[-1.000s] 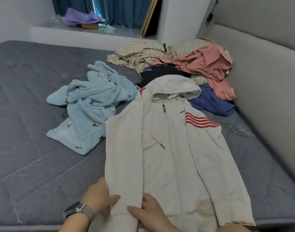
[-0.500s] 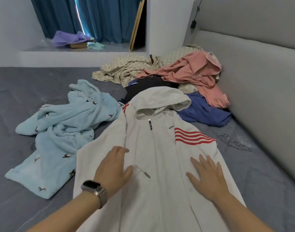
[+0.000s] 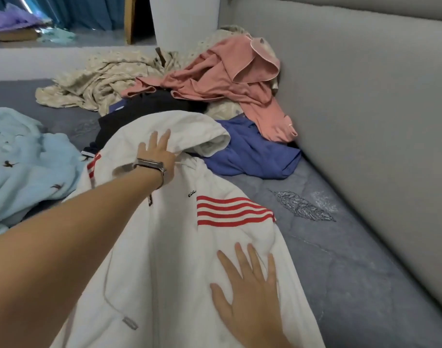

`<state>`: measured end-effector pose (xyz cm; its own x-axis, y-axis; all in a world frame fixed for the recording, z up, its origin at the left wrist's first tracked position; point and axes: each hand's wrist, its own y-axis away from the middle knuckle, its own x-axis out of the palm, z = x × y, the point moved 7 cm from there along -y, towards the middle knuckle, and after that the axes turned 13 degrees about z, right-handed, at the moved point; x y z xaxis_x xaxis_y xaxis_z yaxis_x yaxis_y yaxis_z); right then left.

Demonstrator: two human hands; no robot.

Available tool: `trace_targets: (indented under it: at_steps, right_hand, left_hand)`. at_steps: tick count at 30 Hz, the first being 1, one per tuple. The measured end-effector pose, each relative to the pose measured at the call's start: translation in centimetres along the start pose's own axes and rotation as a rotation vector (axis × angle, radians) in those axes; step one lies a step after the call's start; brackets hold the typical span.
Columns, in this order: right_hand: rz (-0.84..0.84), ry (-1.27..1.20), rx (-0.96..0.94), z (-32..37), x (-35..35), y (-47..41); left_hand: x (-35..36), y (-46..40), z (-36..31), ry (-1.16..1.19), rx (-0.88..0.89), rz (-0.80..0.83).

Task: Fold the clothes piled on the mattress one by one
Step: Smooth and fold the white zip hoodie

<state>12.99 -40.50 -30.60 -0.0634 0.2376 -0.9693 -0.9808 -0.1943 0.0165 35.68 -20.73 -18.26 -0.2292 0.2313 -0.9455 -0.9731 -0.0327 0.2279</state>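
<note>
The grey mattress (image 3: 353, 285) is running up against the padded headboard (image 3: 365, 109) on the right, leaving a bare strip beside it. The white zip hoodie (image 3: 179, 247), red stripes on each shoulder, is lying spread front-up, its hood overlapping the clothes pile (image 3: 214, 79). The left hand (image 3: 157, 150) is resting on the hood with fingers extended; the right hand (image 3: 247, 295) is pressing flat, gripping nothing.

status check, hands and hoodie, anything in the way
Left hand flat on the hood, right hand flat on the white hoodie. Hoodie laid out, unfolded. Hood overlaps the black garment and blue garment.
</note>
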Motion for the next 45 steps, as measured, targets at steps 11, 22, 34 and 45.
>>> trace_targets:
  at_steps: [11,22,34,45]
  right_hand:
    - [0.043,-0.021,0.024,-0.1,-0.2,0.5]
    - [0.023,0.049,0.034,0.1,-0.3,0.7]
    - [-0.069,0.107,0.027,0.3,-0.4,0.9]
    - [-0.037,0.081,0.037,-0.1,-0.2,0.7]
  left_hand:
    - [2.0,7.6,0.4,0.751,0.243,-0.385]
    - [13.6,24.4,9.3,0.165,-0.104,0.191]
    - [9.0,16.1,-4.6,0.036,0.334,-0.261]
    - [8.0,21.5,2.4,0.527,0.513,0.467]
